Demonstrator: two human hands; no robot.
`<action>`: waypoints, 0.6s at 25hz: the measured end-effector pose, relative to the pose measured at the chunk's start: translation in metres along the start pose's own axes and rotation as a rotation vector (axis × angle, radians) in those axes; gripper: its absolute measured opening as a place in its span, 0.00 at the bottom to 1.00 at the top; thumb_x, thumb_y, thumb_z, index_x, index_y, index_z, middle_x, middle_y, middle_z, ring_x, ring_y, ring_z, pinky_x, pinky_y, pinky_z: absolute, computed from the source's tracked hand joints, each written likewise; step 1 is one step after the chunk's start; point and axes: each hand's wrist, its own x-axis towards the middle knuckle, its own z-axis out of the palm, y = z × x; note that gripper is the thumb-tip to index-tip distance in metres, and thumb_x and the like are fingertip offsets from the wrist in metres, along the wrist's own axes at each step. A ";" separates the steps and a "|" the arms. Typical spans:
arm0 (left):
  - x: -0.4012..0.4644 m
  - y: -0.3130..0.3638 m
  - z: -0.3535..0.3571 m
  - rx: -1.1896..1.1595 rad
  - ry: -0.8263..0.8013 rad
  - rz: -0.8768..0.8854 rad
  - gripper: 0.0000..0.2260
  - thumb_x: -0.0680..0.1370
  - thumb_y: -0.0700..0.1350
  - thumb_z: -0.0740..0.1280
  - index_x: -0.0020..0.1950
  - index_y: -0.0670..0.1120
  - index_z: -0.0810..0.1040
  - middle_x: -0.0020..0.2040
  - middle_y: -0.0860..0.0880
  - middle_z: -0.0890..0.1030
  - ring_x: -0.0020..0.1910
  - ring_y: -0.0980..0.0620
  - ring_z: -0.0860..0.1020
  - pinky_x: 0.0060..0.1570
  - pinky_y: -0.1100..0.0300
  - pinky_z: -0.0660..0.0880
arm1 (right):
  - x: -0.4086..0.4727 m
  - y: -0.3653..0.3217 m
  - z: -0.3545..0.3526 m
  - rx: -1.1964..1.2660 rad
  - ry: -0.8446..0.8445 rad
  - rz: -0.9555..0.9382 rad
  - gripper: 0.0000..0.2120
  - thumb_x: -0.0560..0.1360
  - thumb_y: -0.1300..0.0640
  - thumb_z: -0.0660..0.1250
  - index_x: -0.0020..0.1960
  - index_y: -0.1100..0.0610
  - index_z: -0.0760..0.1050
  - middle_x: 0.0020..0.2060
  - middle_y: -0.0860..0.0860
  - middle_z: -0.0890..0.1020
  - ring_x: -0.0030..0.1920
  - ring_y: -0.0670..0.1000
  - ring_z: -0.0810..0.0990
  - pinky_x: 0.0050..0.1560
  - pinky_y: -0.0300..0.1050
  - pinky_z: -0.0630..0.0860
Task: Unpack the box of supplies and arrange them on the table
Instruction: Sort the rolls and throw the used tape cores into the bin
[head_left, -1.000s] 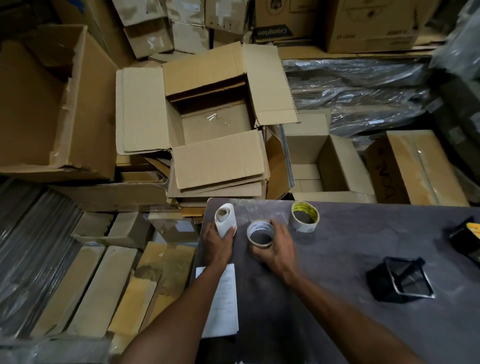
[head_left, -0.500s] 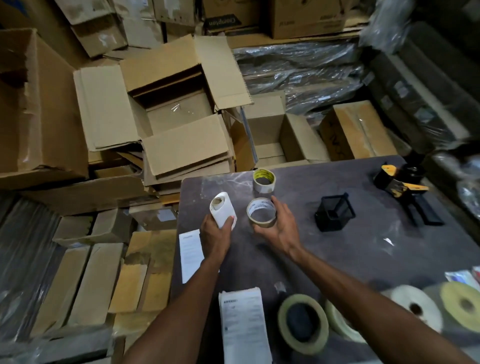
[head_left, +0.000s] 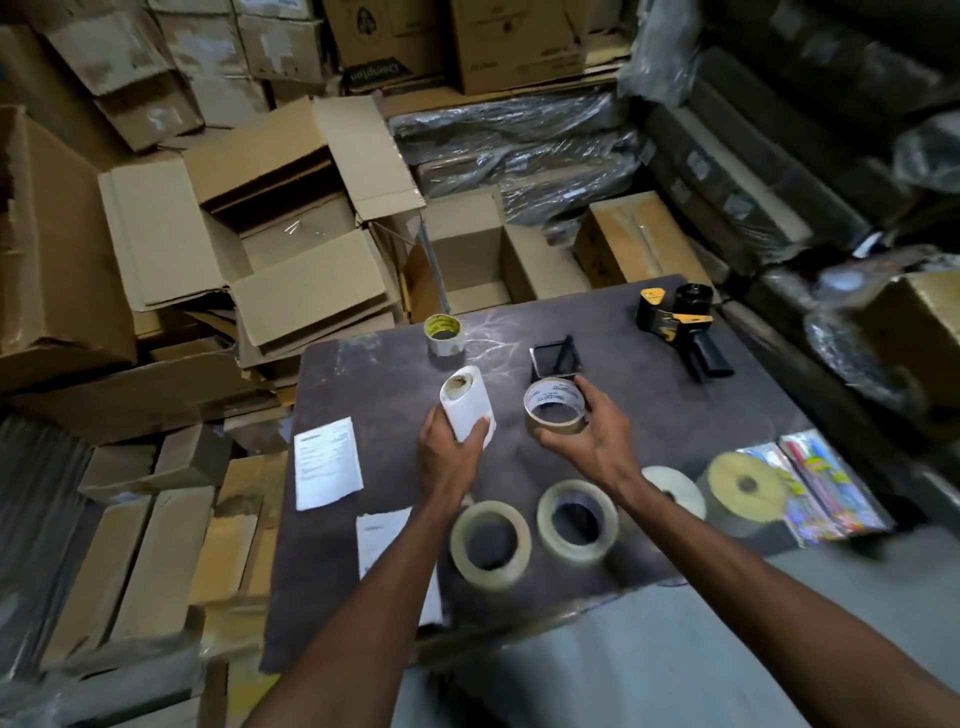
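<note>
My left hand (head_left: 451, 453) grips a white paper roll (head_left: 466, 404), held tilted above the dark table (head_left: 649, 415). My right hand (head_left: 592, 436) holds a tape roll (head_left: 555, 406) with a printed core, lifted just over the table's middle. A yellow-cored tape roll (head_left: 443, 335) stands at the table's far edge. Two wide clear tape rolls (head_left: 490, 544) (head_left: 576, 520) lie near the front edge. Behind my right forearm sit a white roll (head_left: 675, 488) and a yellowish roll (head_left: 745, 491).
A black wire holder (head_left: 555, 357) and a black-yellow tape dispenser (head_left: 680, 322) sit at the back right of the table. Two paper slips (head_left: 327, 462) (head_left: 382, 535) lie at the left. Colourful packets (head_left: 826, 483) rest at the right edge. Open cardboard boxes (head_left: 280, 228) crowd the floor beyond.
Both hands rose off the table and came nearer, the right one carrying its tape roll to the right. The view tilted, revealing more rolls and the dispenser.
</note>
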 end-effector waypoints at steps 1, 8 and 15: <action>-0.018 0.009 0.010 0.002 -0.010 0.015 0.24 0.69 0.57 0.73 0.61 0.49 0.77 0.55 0.49 0.82 0.51 0.48 0.80 0.49 0.49 0.80 | -0.009 0.008 -0.020 0.009 0.006 0.011 0.39 0.62 0.50 0.82 0.69 0.55 0.73 0.57 0.48 0.81 0.61 0.49 0.79 0.62 0.42 0.74; -0.104 0.072 0.071 0.050 -0.064 0.115 0.22 0.70 0.59 0.71 0.60 0.51 0.76 0.55 0.50 0.82 0.51 0.48 0.80 0.49 0.49 0.79 | -0.047 0.054 -0.134 0.029 0.025 0.006 0.49 0.60 0.44 0.82 0.76 0.54 0.66 0.66 0.47 0.77 0.62 0.47 0.78 0.53 0.45 0.82; -0.127 0.129 0.153 0.041 -0.157 0.211 0.22 0.70 0.61 0.70 0.60 0.52 0.76 0.55 0.51 0.81 0.52 0.50 0.80 0.50 0.48 0.79 | -0.030 0.102 -0.218 0.015 0.120 0.066 0.49 0.57 0.41 0.80 0.74 0.53 0.68 0.67 0.50 0.78 0.65 0.47 0.77 0.64 0.49 0.77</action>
